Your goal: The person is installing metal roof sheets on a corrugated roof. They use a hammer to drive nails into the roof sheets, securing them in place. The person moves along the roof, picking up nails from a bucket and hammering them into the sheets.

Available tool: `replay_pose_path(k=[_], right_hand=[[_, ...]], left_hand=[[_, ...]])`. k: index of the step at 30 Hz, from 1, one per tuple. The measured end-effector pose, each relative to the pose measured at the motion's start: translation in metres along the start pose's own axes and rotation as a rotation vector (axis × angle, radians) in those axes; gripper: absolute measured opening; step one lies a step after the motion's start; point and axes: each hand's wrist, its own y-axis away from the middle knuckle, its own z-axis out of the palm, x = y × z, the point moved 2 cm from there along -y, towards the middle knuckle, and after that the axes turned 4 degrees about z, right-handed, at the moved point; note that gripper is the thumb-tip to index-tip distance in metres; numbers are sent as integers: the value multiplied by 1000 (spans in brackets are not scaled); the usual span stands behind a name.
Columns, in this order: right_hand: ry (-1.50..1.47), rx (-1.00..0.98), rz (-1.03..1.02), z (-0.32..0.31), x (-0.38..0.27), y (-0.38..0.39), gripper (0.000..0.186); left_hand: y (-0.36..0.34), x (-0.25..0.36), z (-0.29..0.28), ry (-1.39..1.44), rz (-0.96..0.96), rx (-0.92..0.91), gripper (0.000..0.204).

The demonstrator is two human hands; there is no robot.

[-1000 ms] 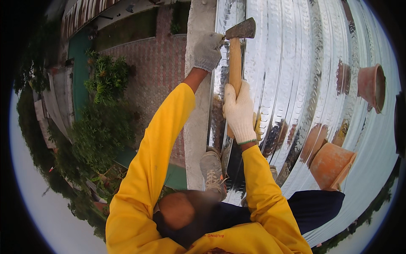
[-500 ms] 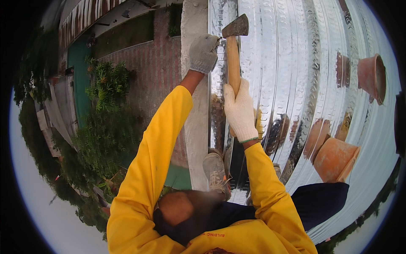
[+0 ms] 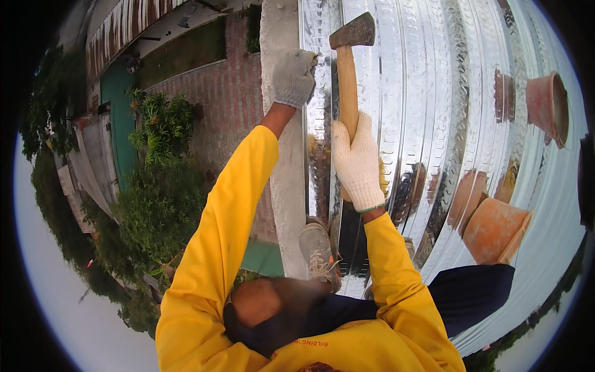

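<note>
In a white knit glove, my right hand [image 3: 359,164] is wrapped round the wooden handle of a hatchet [image 3: 348,84]. The hatchet's dark steel head points away from me, over shiny ribbed metal sheeting [image 3: 427,105]. My left hand [image 3: 294,79], in a grey glove, is closed at the sheeting's left edge, beside the hatchet head but apart from it. Something small and dark shows at its fingertips, too small to name. A rough concrete ledge [image 3: 282,31] runs under and beside that hand.
Two clay pots, one upper [image 3: 548,106] and one lower [image 3: 496,229], are on the sheeting at right. My shoe [image 3: 317,251] rests near the ledge. Left of the ledge is a drop to a brick-paved yard [image 3: 232,124] with leafy plants [image 3: 158,127].
The hatchet and my right hand have shifted slightly right, and the hatchet head has risen a little in the picture. My left hand stays closed at the sheet edge.
</note>
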Motion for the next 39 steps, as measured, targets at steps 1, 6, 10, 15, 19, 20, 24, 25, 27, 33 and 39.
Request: replay_pose_path(k=[1, 6, 10, 15, 19, 20, 24, 25, 27, 33, 39], right_hand=[[-71, 18, 62, -7, -11, 3, 46], [-311, 188, 67, -12, -30, 10, 53], [-13, 2, 5, 12, 10, 2, 45], [-117, 73, 38, -13, -18, 9, 46], [-264, 191, 7, -4, -20, 8, 46], [-193, 182, -22, 7, -10, 8, 46], [-31, -26, 43, 10, 14, -8, 45], [-7, 14, -6, 9, 18, -4, 45], [-194, -3, 160, -9, -20, 5, 52], [-122, 20, 158, 13, -14, 12, 53], [-167, -4, 158, 3, -9, 15, 51]], left_hand=[[1, 0, 1, 6, -12, -19, 14], [-2, 6, -2, 20, -2, -11, 15], [-5, 5, 2, 18, -13, -80, 14], [3, -7, 2, 33, -91, -125, 15], [-1, 3, -1, -19, 6, -50, 15], [-4, 6, 1, -6, 3, -64, 15], [-2, -4, 1, -19, 3, -96, 16], [-4, -1, 2, -5, -16, -91, 16], [-1, 5, 0, 24, -67, -96, 15], [-5, 8, 2, -18, 23, -19, 14], [3, -1, 0, 2, -2, -3, 15]])
